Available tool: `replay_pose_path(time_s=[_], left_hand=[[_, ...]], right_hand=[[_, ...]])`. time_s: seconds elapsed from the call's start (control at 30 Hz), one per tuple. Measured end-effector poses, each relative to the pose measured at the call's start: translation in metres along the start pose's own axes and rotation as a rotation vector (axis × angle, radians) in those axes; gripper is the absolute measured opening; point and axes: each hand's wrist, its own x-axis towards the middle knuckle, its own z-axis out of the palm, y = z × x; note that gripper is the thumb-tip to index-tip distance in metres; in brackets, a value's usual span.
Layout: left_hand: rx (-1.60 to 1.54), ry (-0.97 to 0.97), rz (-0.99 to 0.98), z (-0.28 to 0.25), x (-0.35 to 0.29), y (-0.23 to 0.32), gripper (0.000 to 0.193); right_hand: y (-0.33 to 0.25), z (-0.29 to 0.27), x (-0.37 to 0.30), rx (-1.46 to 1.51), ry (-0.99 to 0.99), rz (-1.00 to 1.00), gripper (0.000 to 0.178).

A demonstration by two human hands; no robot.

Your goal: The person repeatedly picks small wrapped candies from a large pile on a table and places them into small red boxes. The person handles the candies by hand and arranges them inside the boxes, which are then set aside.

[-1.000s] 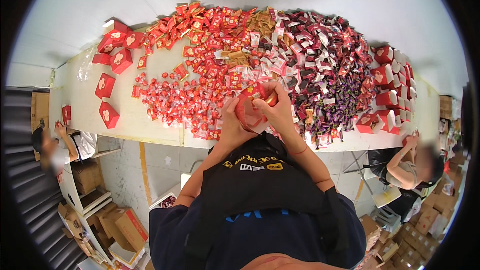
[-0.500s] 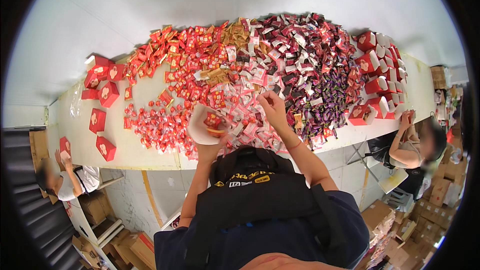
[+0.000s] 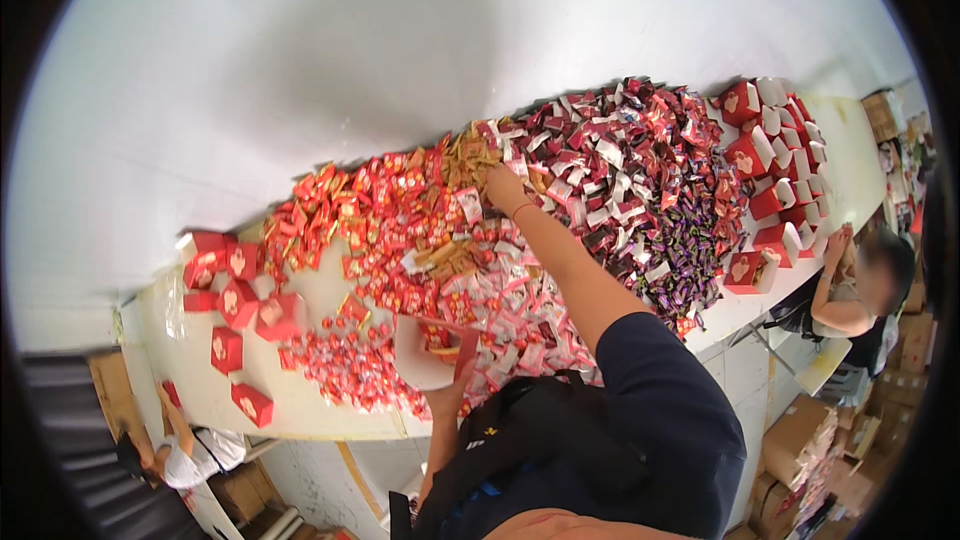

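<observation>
My left hand [image 3: 447,398] grips a white-lined red paper box [image 3: 418,358], tilted with its mouth up, at the table's near side. Several wrapped sweets show inside it. My right arm stretches over the pile, and my right hand [image 3: 503,187] is down at the gold-wrapped packets [image 3: 468,155] at the far side. Its fingers look drawn together; what they hold, if anything, is hidden. Pink-and-white packets [image 3: 520,310] lie right of the box, red round sweets [image 3: 350,360] left of it. Red packets [image 3: 390,190] spread left of my right hand, dark red ones [image 3: 600,140] to its right.
Purple-wrapped sweets [image 3: 690,245] lie at the right. Open red boxes [image 3: 770,200] stand in rows beyond them. Closed red boxes [image 3: 238,302] sit at the left, one box [image 3: 283,316] blurred. One person [image 3: 195,450] is at the left end, another person [image 3: 850,290] at the right.
My right hand has moved from above the pink packets to the far gold packets. The view has tilted and shifted. An extra, blurred red box now shows among those at the left.
</observation>
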Motion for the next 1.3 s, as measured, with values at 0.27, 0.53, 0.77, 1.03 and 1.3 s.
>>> replay_pose_path(time_s=[0.27,0.53,0.77,1.03,1.3], left_hand=[[-0.107,-0.079,-0.198,0.028,0.02,0.006,0.052],[-0.066,-0.159,-0.119,0.035,0.02,0.003,0.056],[0.009,-0.203,-0.127,0.034,0.0,-0.001,0.061],[0.035,-0.213,-0.354,0.028,-0.005,0.008,0.049],[0.09,-0.277,-0.105,0.041,-0.007,-0.031,0.055]], right_hand=[[0.004,0.012,0.005,-0.068,0.267,-0.271,0.012],[0.03,-0.085,-0.063,1.086,0.488,0.418,0.009],[0.013,-0.038,-0.072,0.471,0.067,0.056,0.028],[-0.019,-0.015,-0.077,0.289,0.064,0.152,0.045],[0.079,-0.098,-0.293,0.407,0.637,0.841,0.033]])
